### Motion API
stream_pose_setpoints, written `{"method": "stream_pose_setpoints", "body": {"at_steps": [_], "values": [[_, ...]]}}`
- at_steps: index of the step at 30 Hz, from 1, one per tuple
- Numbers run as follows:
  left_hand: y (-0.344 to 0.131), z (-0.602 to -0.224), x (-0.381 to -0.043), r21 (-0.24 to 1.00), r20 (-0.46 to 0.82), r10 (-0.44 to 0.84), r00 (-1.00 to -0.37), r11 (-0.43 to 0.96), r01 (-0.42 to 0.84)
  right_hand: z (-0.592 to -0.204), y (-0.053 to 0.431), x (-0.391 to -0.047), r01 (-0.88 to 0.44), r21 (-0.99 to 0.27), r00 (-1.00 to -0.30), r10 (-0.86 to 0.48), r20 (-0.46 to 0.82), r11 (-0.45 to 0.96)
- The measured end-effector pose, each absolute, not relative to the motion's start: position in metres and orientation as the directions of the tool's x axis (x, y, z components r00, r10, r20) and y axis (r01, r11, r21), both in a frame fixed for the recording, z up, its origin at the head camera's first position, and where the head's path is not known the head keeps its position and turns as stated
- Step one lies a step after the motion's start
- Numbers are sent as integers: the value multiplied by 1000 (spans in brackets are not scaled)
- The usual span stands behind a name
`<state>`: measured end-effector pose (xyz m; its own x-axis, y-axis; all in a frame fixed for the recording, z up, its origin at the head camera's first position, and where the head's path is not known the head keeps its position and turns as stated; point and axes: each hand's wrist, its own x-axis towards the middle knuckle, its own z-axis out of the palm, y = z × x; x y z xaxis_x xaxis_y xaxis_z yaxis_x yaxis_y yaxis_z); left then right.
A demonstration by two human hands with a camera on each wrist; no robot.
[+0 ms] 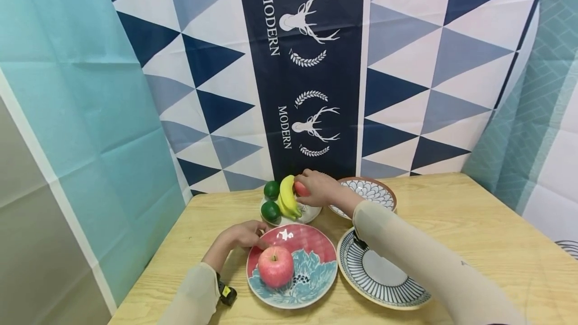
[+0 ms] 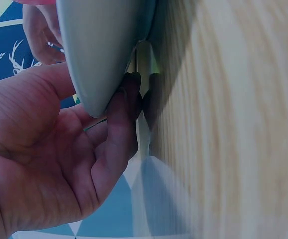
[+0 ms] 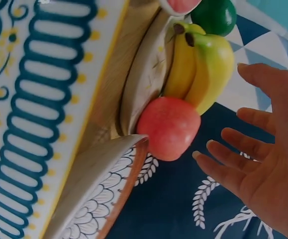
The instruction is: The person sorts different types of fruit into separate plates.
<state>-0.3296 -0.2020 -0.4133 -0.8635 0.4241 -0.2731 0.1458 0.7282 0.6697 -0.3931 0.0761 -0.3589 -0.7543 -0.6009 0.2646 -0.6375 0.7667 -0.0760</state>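
Note:
My left hand (image 1: 246, 234) grips the left rim of a red and blue flower-patterned plate (image 1: 316, 239); in the left wrist view, the thumb is over the rim and curled fingers are beneath the plate (image 2: 106, 50). A large red apple (image 1: 276, 267) lies on that plate. Farther back, my right hand (image 1: 316, 187) is over a small pale plate (image 1: 311, 213), beside a smaller red apple (image 3: 169, 128). Its fingers are spread and apart from that apple in the right wrist view. Bananas (image 1: 289, 197) and two green fruits (image 1: 271, 211) share the small plate.
A brown-rimmed bowl with a petal pattern (image 1: 377, 194) stands behind my right forearm. Partly under that forearm sits a blue-and-white striped plate (image 1: 356, 270). The wooden table (image 1: 469, 224) meets a patterned curtain (image 1: 402, 89) at the back.

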Motion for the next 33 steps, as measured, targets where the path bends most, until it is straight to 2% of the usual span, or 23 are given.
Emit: {"method": "stream_pose_setpoints", "body": {"at_steps": [6, 25, 33], "values": [[-203, -414, -329, 672, -277, 419, -864, 728, 137, -364, 75, -403, -616, -83, -777, -586, 229, 784], [-200, -415, -331, 665, -296, 423, -856, 735, 133, -368, 74, -427, -566, -69, -811, -541, 224, 821], [-202, -415, -333, 670, -291, 429, -855, 729, 137, -366, 72, -434, -549, -104, -828, -523, 202, 829]]}}
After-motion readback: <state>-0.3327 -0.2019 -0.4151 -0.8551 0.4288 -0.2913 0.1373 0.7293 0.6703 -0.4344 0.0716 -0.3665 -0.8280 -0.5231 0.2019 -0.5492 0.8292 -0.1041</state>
